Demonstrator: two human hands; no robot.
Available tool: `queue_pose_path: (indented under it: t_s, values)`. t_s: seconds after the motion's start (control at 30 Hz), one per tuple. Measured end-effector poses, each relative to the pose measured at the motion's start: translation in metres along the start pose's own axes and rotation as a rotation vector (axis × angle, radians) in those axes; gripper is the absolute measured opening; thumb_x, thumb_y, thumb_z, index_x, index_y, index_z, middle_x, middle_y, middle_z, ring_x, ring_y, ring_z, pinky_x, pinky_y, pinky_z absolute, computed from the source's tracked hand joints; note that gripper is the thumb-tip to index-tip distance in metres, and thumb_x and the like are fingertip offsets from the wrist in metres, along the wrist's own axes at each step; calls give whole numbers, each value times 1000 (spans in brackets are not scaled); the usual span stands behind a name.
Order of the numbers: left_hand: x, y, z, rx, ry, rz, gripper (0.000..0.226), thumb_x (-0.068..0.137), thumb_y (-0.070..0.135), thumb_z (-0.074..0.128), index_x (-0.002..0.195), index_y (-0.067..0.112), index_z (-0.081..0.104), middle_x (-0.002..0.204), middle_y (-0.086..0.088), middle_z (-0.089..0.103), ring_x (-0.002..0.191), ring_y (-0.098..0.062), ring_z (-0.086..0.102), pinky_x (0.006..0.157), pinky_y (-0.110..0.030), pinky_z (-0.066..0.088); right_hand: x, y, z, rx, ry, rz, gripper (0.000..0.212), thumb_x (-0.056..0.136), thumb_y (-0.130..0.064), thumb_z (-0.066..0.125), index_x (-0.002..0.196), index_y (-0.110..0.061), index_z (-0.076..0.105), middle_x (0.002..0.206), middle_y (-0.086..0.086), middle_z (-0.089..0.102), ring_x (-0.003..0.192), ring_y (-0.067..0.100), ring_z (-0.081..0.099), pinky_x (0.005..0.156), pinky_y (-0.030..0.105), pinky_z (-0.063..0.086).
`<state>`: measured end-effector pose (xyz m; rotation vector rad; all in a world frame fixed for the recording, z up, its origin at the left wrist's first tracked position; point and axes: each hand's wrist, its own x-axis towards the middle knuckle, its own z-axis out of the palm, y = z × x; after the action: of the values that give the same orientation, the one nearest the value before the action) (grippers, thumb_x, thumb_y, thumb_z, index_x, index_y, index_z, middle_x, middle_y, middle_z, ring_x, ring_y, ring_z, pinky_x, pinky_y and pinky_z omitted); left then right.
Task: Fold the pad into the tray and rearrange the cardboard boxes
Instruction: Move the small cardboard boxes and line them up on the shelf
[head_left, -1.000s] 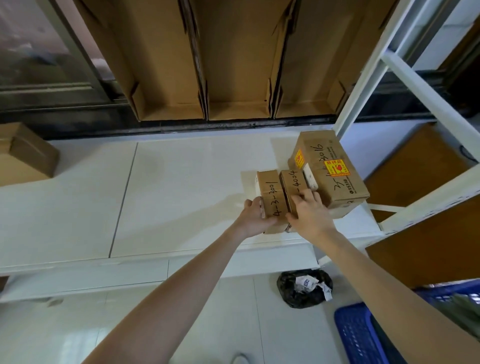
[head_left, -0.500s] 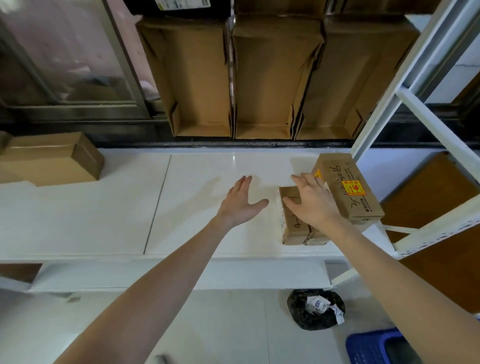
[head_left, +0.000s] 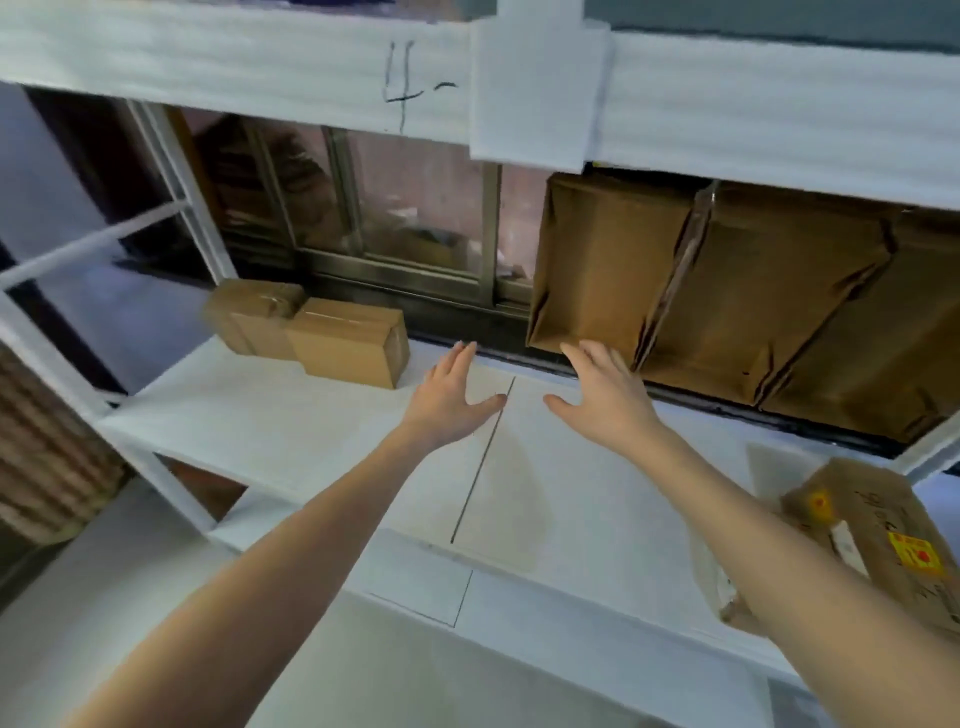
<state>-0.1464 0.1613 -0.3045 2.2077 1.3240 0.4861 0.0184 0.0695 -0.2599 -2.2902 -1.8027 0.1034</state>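
Both hands reach out flat, fingers straight, over the white shelf board (head_left: 291, 426): left hand (head_left: 448, 397), right hand (head_left: 602, 400). Two brown cardboard boxes (head_left: 311, 332) sit far left; a labelled brown cardboard box (head_left: 878, 545) lies near right.

You see a white shelf (head_left: 291, 436); on it lie brown boxes (head_left: 311, 332) far left and a labelled box (head_left: 878, 540) at right.

Dim, soft daylight; faint shadows under arms; motion blur throughout; wide-angle bending at edges.
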Motion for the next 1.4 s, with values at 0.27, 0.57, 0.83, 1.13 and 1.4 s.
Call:
queue_pose_path:
  t_s: [0.27, 0.57, 0.83, 1.13, 1.4]
  values:
    - [21, -115, -105, -3, 141, -78, 83, 85, 50, 59, 150, 25, 13, 159, 1, 12, 145, -26, 16, 114, -43, 24, 82, -120, 24, -2, -18, -182, 73, 89, -45, 54, 148, -19, 21, 154, 5, 23, 140, 26, 23, 107, 46, 31]
    - [78, -243, -174, 63, 181, -83, 83, 85, 47, 61, 150, 23, 15, 159, -1, 15, 146, -27, 13, 116, -49, 21, 178, -220, 84, -51, -104, -213, 79, 86, -47, 59, 148, -19, 19, 154, 5, 22, 141, 26, 23, 107, 49, 30]
    - [125, -360, -208, 258, 112, -58, 86, 85, 47, 60, 151, 20, 11, 160, -4, 12, 146, -30, 9, 118, -51, 14, 255, -276, 144, -150, -219, -105, 88, 82, -50, 62, 149, -19, 14, 156, 10, 17, 141, 32, 23, 107, 51, 30]
    - [168, -419, -214, 374, -27, -50, 91, 84, 39, 65, 151, 20, 7, 161, -6, 4, 147, -31, 2, 117, -55, 8, 294, -309, 179, -191, -321, -62, 98, 78, -50, 67, 150, -23, 5, 158, 9, 8, 143, 33, 15, 108, 51, 29]
    - [224, -428, -193, 628, -52, 53, 100, 79, 44, 69, 151, 24, 3, 161, -8, -1, 147, -32, -1, 118, -54, 6, 330, -279, 200, -293, -353, -35, 121, 67, -64, 69, 148, -28, -13, 159, 9, -9, 146, 33, -5, 112, 59, 10]
